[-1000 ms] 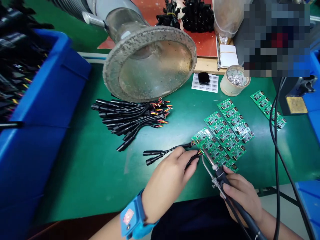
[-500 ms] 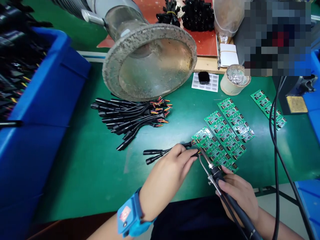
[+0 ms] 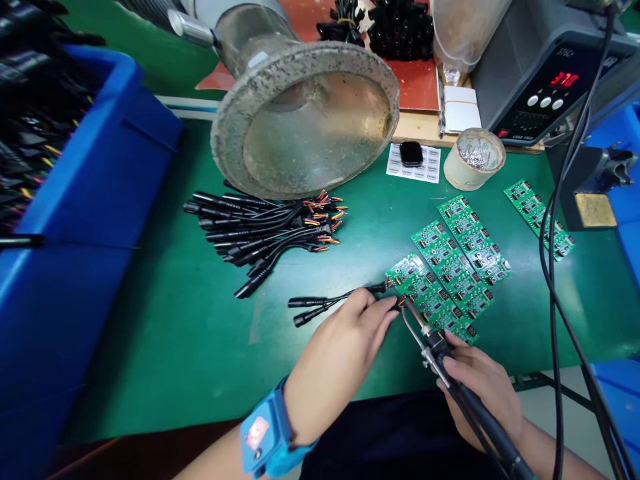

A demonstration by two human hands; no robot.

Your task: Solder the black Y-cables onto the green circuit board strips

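My left hand [image 3: 345, 340] pinches a black cable [image 3: 306, 319] near its bare coloured wire ends, at the left edge of the nearest green circuit board strip [image 3: 425, 287]. Beside it, a second black cable [image 3: 306, 302] reaches the same board's upper left corner. In my right hand [image 3: 493, 393] is a soldering iron [image 3: 473, 400] with a thin metal feed tube along it. Its tip is at the coloured wires by my left fingertips; the exact contact is too small to tell. Two more board strips [image 3: 453, 270] [image 3: 475, 240] lie alongside.
A bundle of black cables [image 3: 265, 230] lies under a round fume hood [image 3: 305, 120]. At left stands a blue bin [image 3: 125, 147] of cables. A soldering station [image 3: 545, 87], solder tub [image 3: 473, 160], another board strip [image 3: 540, 220] and hanging black cords [image 3: 550, 273] are on the right.
The whole view has shifted slightly. My left hand keeps its hold on the cable, and the iron's tip remains at the wires, with its handle tilted a little differently.
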